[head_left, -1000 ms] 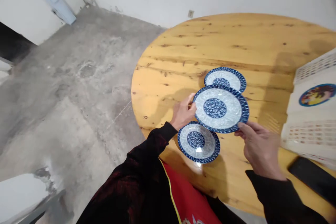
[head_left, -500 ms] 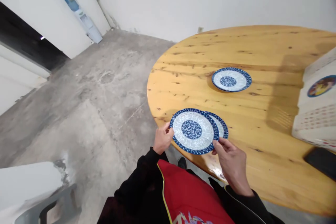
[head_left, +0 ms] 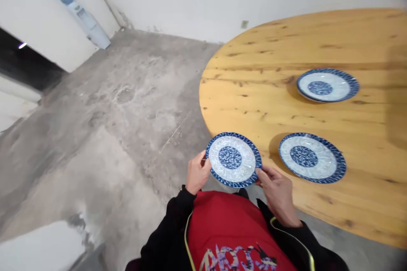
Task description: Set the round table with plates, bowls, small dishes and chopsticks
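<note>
Between my two hands is a blue-and-white patterned plate (head_left: 229,157), its face turned up toward me, held off the table's left front edge. My left hand (head_left: 197,172) pinches the plate's left rim. At the lower right rim my right hand (head_left: 276,192) grips it with the thumb on top and the fingers underneath. A second plate (head_left: 304,156) of the same pattern lies on the table just right of the held one. Farther back, a third matching plate (head_left: 320,88) also rests on the wood.
The oval wooden table (head_left: 248,89) fills the right side. Bare concrete floor (head_left: 143,101) spreads to the left, with a water dispenser (head_left: 76,10) by the far wall. A grey object (head_left: 90,258) and a white surface (head_left: 41,245) stand at the lower left.
My view has turned left, so the table and its plates sit farther right and the white crate has left the picture. The held plate no longer overlaps the second plate; both hands still hold it.
</note>
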Motion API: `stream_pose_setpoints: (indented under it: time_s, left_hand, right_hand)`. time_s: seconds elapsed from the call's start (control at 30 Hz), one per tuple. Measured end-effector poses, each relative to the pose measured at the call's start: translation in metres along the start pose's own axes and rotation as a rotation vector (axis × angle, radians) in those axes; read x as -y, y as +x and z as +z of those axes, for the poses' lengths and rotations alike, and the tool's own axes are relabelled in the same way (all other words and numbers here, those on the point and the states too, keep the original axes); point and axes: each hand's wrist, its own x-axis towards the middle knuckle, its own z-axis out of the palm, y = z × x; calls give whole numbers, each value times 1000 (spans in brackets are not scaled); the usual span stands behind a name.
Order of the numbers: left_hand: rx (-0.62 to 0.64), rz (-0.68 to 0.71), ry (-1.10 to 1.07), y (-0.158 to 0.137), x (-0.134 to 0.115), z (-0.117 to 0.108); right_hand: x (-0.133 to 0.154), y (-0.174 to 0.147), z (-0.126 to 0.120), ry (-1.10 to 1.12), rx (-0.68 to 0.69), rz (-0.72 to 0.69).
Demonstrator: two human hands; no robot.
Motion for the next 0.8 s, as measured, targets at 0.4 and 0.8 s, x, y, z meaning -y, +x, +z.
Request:
stream_pose_setpoints:
  time_s: [0.4,0.8]
  left_hand:
    - [226,100,50,98,19,-90]
    - [514,140,76,249,5,-70]
  right_hand:
    - [55,-17,108,153,-180,144]
    - [69,77,151,271,-392,211]
